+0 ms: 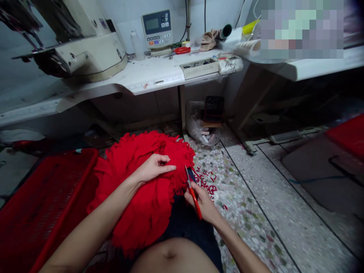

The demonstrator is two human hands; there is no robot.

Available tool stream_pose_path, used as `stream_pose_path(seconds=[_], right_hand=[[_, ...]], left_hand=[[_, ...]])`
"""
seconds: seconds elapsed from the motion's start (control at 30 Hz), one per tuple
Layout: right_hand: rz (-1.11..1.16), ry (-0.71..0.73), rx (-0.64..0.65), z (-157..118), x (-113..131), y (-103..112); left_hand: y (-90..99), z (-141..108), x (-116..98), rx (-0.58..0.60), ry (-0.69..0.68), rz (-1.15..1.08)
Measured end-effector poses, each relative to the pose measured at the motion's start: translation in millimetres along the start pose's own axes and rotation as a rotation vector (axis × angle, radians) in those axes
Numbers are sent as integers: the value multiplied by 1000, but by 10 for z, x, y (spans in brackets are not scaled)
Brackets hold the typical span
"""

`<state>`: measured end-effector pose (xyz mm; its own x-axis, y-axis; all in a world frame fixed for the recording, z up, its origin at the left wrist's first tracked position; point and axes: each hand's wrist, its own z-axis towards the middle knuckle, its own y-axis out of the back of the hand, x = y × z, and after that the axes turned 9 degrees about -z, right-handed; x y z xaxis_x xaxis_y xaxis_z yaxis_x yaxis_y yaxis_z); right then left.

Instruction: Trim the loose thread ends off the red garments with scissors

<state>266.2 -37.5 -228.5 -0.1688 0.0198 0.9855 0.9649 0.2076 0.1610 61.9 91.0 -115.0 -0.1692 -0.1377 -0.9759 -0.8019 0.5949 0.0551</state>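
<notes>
A heap of red cloth [142, 201] with a ruffled, jagged edge lies across my lap. My left hand [152, 167] rests on its upper part, fingers curled onto the cloth and thumb stretched to the right. On the right, my right hand [200, 197] is closed around red-handled thread snips [195, 201]. Their metal blades point up and away from me, beside the cloth's right edge. Whether the blades touch the cloth I cannot tell. Curly red scraps [209, 185] lie on the floor just beyond my right hand.
A red plastic basket [54, 212] stands at my left. Ahead, a white worktable [159, 79] carries a sewing machine [93, 53], a control panel [157, 28] and red-handled scissors [182, 50]. Beneath it sits a clear plastic bag [203, 132]. Another table [313, 68] stands to the right.
</notes>
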Motion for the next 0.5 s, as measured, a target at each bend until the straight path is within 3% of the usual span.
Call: stream_pose_path(seconds=[0.13, 0.23, 0.5], right_hand=[[-180, 56, 138, -70, -20, 0], [-227, 59, 136, -21, 28, 5], [-196, 55, 138, 109, 120, 40]], left_hand=[[14, -7, 47, -7, 34, -1], [8, -5, 74, -2, 29, 40], [-19, -8, 30, 160, -2, 74]])
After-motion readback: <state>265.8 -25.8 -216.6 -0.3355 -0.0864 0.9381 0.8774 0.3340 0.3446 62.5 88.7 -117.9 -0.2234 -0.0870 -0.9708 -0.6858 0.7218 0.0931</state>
